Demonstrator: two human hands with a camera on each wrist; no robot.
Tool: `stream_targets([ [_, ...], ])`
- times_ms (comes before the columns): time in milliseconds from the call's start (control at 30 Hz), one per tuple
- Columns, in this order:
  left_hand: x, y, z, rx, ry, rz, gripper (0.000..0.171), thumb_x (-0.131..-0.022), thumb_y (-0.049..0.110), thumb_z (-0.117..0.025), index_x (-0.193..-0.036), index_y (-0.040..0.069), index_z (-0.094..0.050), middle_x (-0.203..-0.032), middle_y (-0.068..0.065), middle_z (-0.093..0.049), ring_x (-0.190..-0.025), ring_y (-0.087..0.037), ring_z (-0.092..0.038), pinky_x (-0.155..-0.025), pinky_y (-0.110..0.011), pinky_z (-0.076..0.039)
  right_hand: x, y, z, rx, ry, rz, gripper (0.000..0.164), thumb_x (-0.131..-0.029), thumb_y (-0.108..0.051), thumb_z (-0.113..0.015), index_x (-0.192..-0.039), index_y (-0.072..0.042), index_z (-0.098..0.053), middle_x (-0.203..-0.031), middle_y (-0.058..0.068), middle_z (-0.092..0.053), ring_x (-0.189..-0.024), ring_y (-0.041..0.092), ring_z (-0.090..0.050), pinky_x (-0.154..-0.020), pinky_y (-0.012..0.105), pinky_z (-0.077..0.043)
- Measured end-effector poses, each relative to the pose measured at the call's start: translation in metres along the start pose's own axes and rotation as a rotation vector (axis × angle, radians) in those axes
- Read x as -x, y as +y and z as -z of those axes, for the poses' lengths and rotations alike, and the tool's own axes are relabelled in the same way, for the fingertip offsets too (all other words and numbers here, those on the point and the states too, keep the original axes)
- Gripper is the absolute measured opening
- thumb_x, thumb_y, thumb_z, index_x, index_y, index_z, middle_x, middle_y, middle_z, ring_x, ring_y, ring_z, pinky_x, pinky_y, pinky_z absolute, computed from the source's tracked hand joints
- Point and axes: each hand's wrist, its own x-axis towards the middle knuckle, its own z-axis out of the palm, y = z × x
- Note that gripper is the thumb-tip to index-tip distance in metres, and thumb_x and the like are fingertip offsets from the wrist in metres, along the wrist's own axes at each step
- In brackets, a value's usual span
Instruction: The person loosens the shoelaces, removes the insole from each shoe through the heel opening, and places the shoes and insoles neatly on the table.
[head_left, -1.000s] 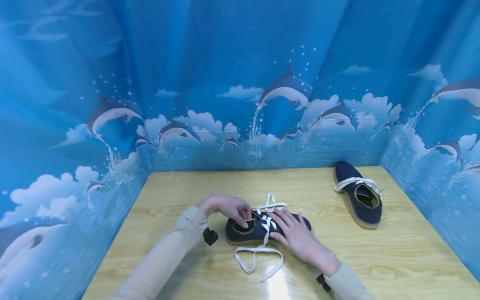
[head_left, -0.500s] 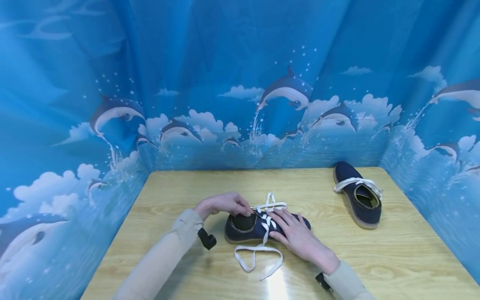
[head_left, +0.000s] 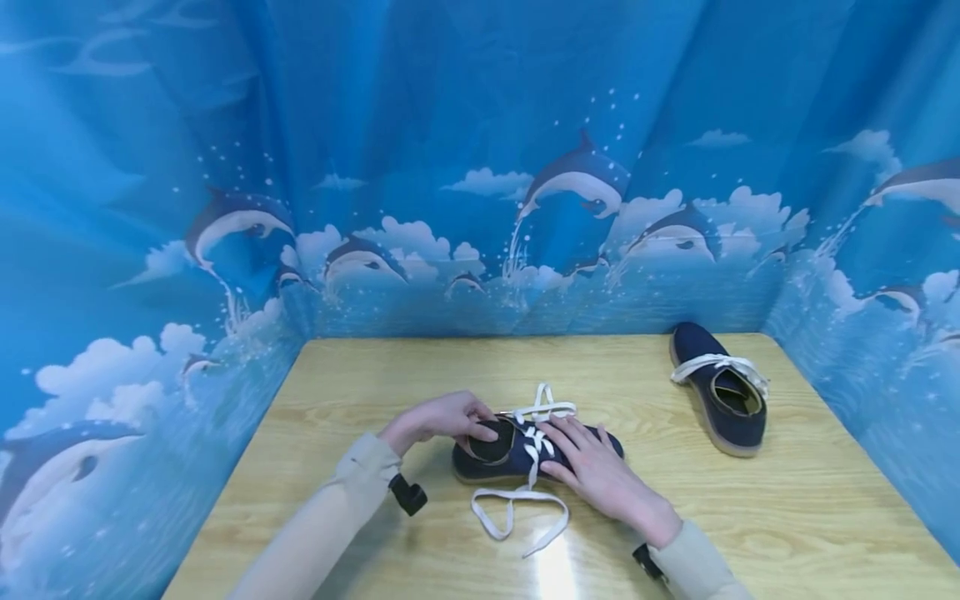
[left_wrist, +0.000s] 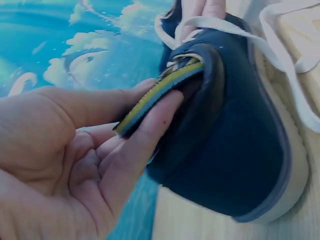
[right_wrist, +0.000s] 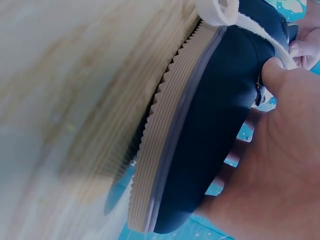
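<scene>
A navy lace-up shoe [head_left: 519,455] lies sideways on the table, toe to the right, with white laces [head_left: 517,497] loose on both sides. At its opening my left hand [head_left: 441,417] pinches the raised heel end of a dark insole between thumb and fingers. The left wrist view shows this insole's [left_wrist: 159,95] yellow and blue layered edge standing out of the shoe; its front part is hidden inside. My right hand [head_left: 602,479] rests over the front of the shoe, fingers laid across the upper. Its thumb touches the shoe close to a lace in the right wrist view.
A second navy shoe [head_left: 716,392], its white laces tied across, stands at the table's back right. The wooden table [head_left: 795,500] ends at a blue dolphin-print curtain [head_left: 465,125] behind and at both sides.
My left hand has come up out of the shoe opening and moved slightly left. The insole's heel end is now raised in its fingers. The right hand has stayed put.
</scene>
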Motion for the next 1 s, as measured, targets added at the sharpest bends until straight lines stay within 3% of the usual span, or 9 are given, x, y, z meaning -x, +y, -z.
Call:
stream_targets([
  [100, 0.010, -0.005, 0.008, 0.045, 0.006, -0.017, 0.027, -0.096, 0.009, -0.068, -0.117, -0.007, -0.070, -0.093, -0.009, -0.075, -0.074, -0.011, -0.069, -0.068, -0.027, -0.061, 0.000, -0.001, -0.001, -0.010, -0.018, 0.004, 0.058, -0.103, -0.043, -0.056, -0.153, -0.015, -0.045, -0.154, 0.017, -0.045, -0.140, 0.045, -0.041, -0.105, 0.077, -0.029],
  [233, 0.027, -0.016, 0.026, 0.095, 0.006, -0.057, 0.034, -0.097, 0.013, -0.067, -0.123, -0.010, -0.066, -0.101, -0.012, -0.075, -0.081, -0.014, -0.072, -0.077, -0.037, -0.062, 0.001, -0.001, -0.001, -0.012, -0.016, 0.001, 0.058, -0.103, -0.043, -0.057, -0.152, -0.015, -0.046, -0.154, 0.017, -0.045, -0.140, 0.044, -0.042, -0.106, 0.077, -0.029],
  [367, 0.046, -0.026, 0.044, 0.080, 0.050, -0.065, 0.039, -0.099, 0.016, -0.066, -0.127, -0.010, -0.064, -0.106, -0.014, -0.074, -0.086, -0.015, -0.071, -0.079, -0.039, -0.061, 0.001, 0.000, -0.001, -0.007, -0.008, -0.001, 0.058, -0.103, -0.043, -0.056, -0.152, -0.015, -0.046, -0.154, 0.016, -0.045, -0.141, 0.044, -0.041, -0.106, 0.077, -0.028],
  [467, 0.053, -0.029, 0.050, 0.010, 0.099, -0.084, 0.039, -0.101, 0.017, -0.064, -0.132, -0.007, -0.062, -0.115, -0.015, -0.072, -0.093, -0.016, -0.070, -0.081, -0.037, -0.060, 0.000, 0.001, -0.001, 0.000, -0.008, -0.005, 0.058, -0.103, -0.044, -0.055, -0.153, -0.016, -0.046, -0.155, 0.015, -0.045, -0.142, 0.043, -0.040, -0.106, 0.077, -0.028],
  [567, 0.053, -0.026, 0.044, -0.179, 0.184, -0.177, 0.034, -0.103, 0.018, -0.061, -0.133, 0.001, -0.064, -0.123, -0.014, -0.070, -0.105, -0.022, -0.068, -0.090, -0.041, -0.057, 0.000, 0.002, 0.000, 0.004, -0.010, -0.006, 0.057, -0.103, -0.044, -0.055, -0.153, -0.016, -0.046, -0.155, 0.015, -0.044, -0.142, 0.043, -0.040, -0.105, 0.078, -0.029],
  [733, 0.043, -0.018, 0.016, -0.540, 0.379, -0.397, 0.030, -0.104, 0.021, -0.059, -0.131, 0.013, -0.067, -0.134, -0.007, -0.066, -0.130, -0.030, -0.057, -0.109, -0.051, -0.045, 0.000, 0.002, -0.001, -0.002, -0.007, -0.002, 0.058, -0.103, -0.044, -0.056, -0.153, -0.016, -0.046, -0.154, 0.016, -0.045, -0.141, 0.044, -0.040, -0.105, 0.078, -0.029],
  [867, 0.041, -0.025, -0.007, -0.833, 0.409, -0.494, 0.038, -0.103, 0.036, -0.058, -0.137, 0.019, -0.064, -0.148, -0.005, -0.055, -0.142, -0.032, -0.044, -0.118, -0.055, -0.031, -0.001, 0.001, -0.002, -0.003, -0.005, -0.002, 0.058, -0.103, -0.044, -0.056, -0.153, -0.016, -0.046, -0.154, 0.015, -0.045, -0.141, 0.043, -0.041, -0.106, 0.077, -0.029],
  [1000, 0.042, -0.035, -0.021, -1.058, 0.383, -0.481, 0.050, -0.102, 0.050, -0.053, -0.145, 0.026, -0.056, -0.159, -0.004, -0.042, -0.148, -0.029, -0.035, -0.120, -0.058, -0.024, -0.001, 0.002, -0.002, 0.003, -0.011, -0.013, 0.058, -0.103, -0.045, -0.054, -0.153, -0.016, -0.045, -0.155, 0.015, -0.045, -0.142, 0.042, -0.041, -0.107, 0.077, -0.028],
])
